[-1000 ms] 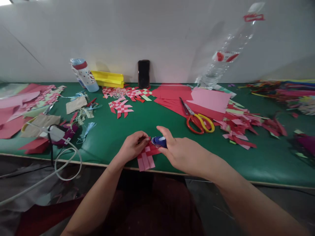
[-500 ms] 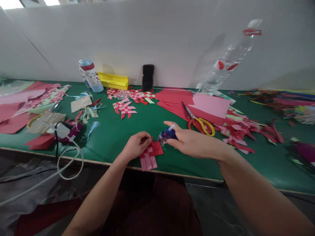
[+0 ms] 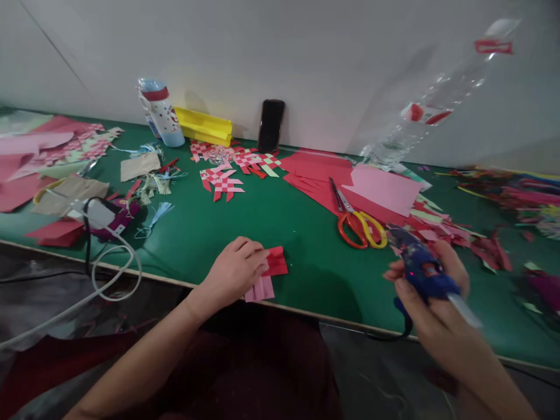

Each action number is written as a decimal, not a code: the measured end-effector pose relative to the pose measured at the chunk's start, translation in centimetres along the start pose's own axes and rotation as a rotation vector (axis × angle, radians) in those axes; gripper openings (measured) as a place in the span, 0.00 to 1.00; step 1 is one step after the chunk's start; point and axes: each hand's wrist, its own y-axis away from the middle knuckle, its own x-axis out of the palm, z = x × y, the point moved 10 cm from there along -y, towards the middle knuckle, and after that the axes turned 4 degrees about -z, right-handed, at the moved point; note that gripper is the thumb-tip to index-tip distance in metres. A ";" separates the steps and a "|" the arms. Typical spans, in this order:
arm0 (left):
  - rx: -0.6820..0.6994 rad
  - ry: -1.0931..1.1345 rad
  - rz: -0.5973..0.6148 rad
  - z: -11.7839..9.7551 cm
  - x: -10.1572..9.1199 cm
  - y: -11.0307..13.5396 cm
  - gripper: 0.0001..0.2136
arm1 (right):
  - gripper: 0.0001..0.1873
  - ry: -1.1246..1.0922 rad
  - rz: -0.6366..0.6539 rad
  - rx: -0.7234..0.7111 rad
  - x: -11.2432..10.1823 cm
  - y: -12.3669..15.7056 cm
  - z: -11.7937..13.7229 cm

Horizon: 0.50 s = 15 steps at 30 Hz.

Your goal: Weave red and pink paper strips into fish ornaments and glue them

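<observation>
My left hand point(image 3: 238, 265) rests at the table's front edge with its fingers curled together over a piece of woven paper strips point(image 3: 276, 261). Red strips stick out to the right of the fingers and pink ones point down toward the edge; the woven middle is hidden under the hand. Off to the right, my right hand point(image 3: 431, 297) grips a blue hot glue gun point(image 3: 422, 265), its nozzle pointing up and left near the paper scraps. A white glue stick juts from its back end, and a small red light shows on its side.
Scissors point(image 3: 361, 227) with red and yellow handles lie beside red and pink paper sheets point(image 3: 385, 189). Finished woven fish shapes point(image 3: 223, 182) lie farther back. A phone point(image 3: 271, 125), a water flask point(image 3: 161, 114) and a tall plastic bottle point(image 3: 429, 111) stand along the wall.
My right hand has swung the glue gun away from the woven paper, to the right and nearer me. My left hand has flattened down over the weave. The view has shifted slightly.
</observation>
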 end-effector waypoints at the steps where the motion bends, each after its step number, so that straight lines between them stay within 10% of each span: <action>1: 0.001 -0.055 0.024 0.0 0.4 0.3 0.16 | 0.40 0.115 -0.035 -0.012 -0.4 0.5 -1.0; 7: 0.020 -0.184 0.152 -0.4 1.5 1.1 0.27 | 0.40 0.619 -0.060 -0.062 0.0 1.3 -4.4; 15: 0.017 -0.143 0.156 -0.8 1.0 0.9 0.29 | 0.41 0.678 0.112 0.151 0.8 0.5 -7.2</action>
